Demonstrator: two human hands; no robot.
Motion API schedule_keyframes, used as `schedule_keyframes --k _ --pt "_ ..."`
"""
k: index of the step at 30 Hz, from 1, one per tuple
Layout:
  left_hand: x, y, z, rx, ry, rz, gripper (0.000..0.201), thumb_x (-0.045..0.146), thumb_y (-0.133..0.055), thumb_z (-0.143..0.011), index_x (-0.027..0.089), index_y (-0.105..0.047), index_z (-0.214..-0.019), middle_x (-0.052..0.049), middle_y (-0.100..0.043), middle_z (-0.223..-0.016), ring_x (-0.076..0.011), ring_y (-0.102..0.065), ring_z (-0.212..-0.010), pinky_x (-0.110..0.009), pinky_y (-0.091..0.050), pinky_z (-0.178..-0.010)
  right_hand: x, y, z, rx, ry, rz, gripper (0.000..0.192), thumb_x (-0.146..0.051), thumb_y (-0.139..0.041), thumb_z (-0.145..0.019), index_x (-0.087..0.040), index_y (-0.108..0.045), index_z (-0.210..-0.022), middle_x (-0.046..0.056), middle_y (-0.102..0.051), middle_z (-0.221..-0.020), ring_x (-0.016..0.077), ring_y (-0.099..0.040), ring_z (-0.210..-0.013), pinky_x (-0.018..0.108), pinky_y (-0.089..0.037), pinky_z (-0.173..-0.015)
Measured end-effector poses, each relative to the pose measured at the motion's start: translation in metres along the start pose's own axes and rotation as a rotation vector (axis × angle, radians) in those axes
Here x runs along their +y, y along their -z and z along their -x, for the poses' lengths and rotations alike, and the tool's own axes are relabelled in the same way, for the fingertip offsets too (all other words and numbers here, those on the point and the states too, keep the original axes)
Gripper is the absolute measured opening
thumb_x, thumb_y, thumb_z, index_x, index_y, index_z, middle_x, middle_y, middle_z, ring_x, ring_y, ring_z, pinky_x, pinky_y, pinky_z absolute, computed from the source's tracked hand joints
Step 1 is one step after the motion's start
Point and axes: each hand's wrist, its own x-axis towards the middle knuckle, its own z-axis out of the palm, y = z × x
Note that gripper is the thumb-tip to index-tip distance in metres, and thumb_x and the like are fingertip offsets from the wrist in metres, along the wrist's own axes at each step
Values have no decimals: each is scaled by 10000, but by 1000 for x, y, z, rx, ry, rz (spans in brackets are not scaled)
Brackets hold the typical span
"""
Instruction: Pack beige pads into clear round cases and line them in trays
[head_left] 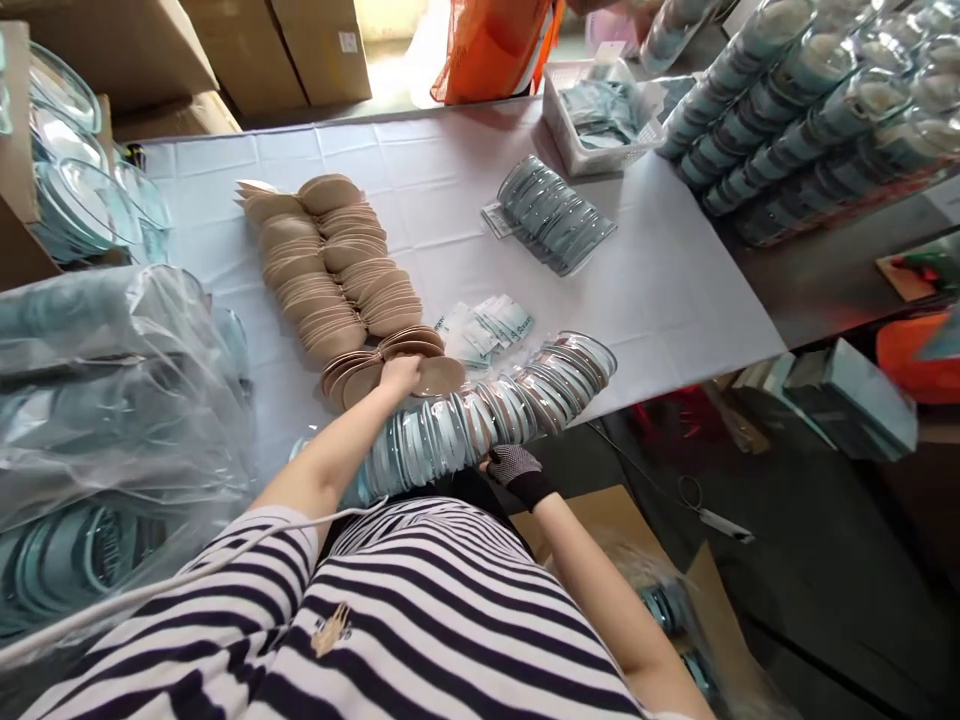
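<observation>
My bare left hand [401, 372] is closed on a brown double-oval card [439, 377] at the near end of a fanned stack of such cards [337, 270]. Across the table's front edge, close to my body, lies a long curved row of clear plastic packs [480, 415], some with brown card showing inside. My right hand [514, 466], in a dark fingerless glove, is at the lower edge of this row. Its fingers are bent and partly hidden; what they hold cannot be made out. Small printed cards [486, 328] lie just beyond the row.
Another row of clear packs [555, 215] lies farther back on the white-covered table [435, 190]. A white basket [570, 150] holds flat packets. Stacked packs [810, 110] stand at right, bagged ones [97, 380] at left. A person in an orange vest [495, 50] is across the table.
</observation>
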Motion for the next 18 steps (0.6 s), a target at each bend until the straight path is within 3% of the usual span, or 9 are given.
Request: schedule_keyframes --k 3,6,8,10,13,16,18 --pt "5 -1 3 44 22 1 311 216 -479 -868 203 -700 -1087 -126 -715 -1002 -290 -642 -986 -382 -465 -823 15 44 -13 6 82 -65 254 -411 -601 -864 -197 -736 -841 55 -747 -875 181 -678 -828 239 -465 -714" --pt "14 6 10 143 27 46 323 207 -446 -894 199 -693 -1102 -122 -711 -1039 -280 -643 -1006 -401 -450 -870 13 97 -49 273 106 -80 288 -360 -517 -923 -187 -697 -1065 78 -734 -1043 198 -663 -976 277 -469 -848" --pt "22 17 17 232 -19 112 311 215 -432 -918 210 -693 -1087 -99 -709 -1067 -263 -639 -1030 -399 -442 -910 -3 122 -79 372 210 -89 429 -337 -619 -857 -194 -607 -1261 91 -674 -1229 217 -613 -1129 302 -448 -950" --pt "31 32 23 320 -51 205 307 234 -413 -945 218 -682 -1092 -75 -703 -1102 -237 -634 -1046 -374 -446 -931 -25 135 -108 328 360 -110 572 -281 -688 -783 -201 -554 -1333 89 -638 -1296 225 -585 -1180 316 -441 -988" --pt "39 54 29 405 -25 322 309 283 -400 -973 226 -648 -1149 -55 -687 -1159 -207 -630 -1063 -325 -466 -923 -49 143 -142 247 563 -236 452 -228 -597 -827 -188 -598 -1277 71 -677 -1223 197 -617 -1111 307 -464 -963" --pt "36 62 27 317 -20 273 305 280 -430 -961 256 -646 -1176 -38 -688 -1170 -215 -642 -1051 -308 -479 -882 -40 156 -168 236 649 -380 409 -294 -508 -908 -164 -581 -1290 76 -662 -1255 172 -612 -1117 298 -466 -971" --pt "35 60 21 195 -16 160 313 255 -441 -948 270 -659 -1173 -42 -700 -1147 -232 -662 -998 -317 -486 -827 -16 168 -184 311 456 -275 425 -326 -495 -927 -152 -562 -1309 105 -641 -1286 196 -608 -1137 331 -467 -980"
